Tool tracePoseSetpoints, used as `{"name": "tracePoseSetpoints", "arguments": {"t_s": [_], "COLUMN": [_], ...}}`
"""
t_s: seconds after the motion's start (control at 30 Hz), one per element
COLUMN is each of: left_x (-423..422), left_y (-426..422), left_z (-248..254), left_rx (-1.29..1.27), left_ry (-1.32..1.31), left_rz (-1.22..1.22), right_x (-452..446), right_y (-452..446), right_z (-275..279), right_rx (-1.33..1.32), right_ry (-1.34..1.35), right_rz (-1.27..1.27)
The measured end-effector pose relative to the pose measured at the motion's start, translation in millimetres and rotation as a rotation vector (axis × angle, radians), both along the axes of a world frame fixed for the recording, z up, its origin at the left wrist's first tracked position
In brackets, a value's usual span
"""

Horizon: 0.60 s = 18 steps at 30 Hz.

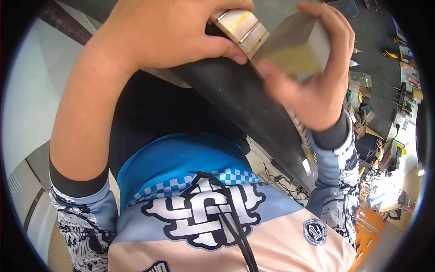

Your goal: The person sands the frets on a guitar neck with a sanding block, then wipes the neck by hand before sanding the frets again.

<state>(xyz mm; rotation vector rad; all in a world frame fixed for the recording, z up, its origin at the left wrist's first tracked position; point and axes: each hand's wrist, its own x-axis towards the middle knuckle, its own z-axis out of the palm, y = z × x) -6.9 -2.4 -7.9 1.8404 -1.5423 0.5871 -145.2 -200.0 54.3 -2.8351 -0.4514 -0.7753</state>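
Note:
My left hand (167, 36) reaches in from the upper left, its thumb and fingers closed on a small pale wooden piece (242, 29) with yellow marks and thin dark lines across it. Just to its right, my right hand (324, 77) grips a larger block (294, 47) with greyish sides and a dull yellow face. Block and right thumb are blurred by motion. The block's left end is touching or very near the wooden piece; the blur hides which. Both sit over the rounded black edge (244, 95) of the work surface.
A dark grey tabletop (378, 81) stretches along the upper right, with tools, bottles and scraps near its far side. Cables (276, 179) hang below the black edge. An orange panel (367, 231) stands at the lower right. A bright lamp (421, 172) glows at the right.

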Motion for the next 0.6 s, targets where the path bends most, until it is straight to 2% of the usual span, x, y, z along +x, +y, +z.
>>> {"name": "tracePoseSetpoints", "arguments": {"t_s": [0.03,0.1,0.17,0.27,0.33,0.43,0.53,0.6], "left_x": [2,5,2,-1,4,-2,2,-4], "left_y": [1,2,1,4,1,7,2,5], "left_z": [-5,-8,-3,5,-6,3,-2,7], "left_rx": [-0.023,-0.031,0.009,0.011,-0.02,0.008,0.003,0.037], "left_ry": [-0.008,0.008,0.069,0.073,0.015,0.046,0.031,0.058], "left_rz": [-0.009,-0.019,-0.035,-0.03,-0.018,-0.014,-0.02,-0.016], "right_x": [2,0,-7,-2,8,7,4,2], "right_y": [0,4,-1,-9,-30,-31,-10,-7], "right_z": [3,-1,0,11,2,6,0,-2], "right_rx": [0.021,0.128,0.002,-0.126,0.224,1.065,1.177,0.952], "right_ry": [-0.031,0.036,0.119,0.106,0.14,0.36,0.277,0.283], "right_rz": [-0.034,0.05,0.092,-0.146,-0.141,-0.003,-0.094,-0.027]}}
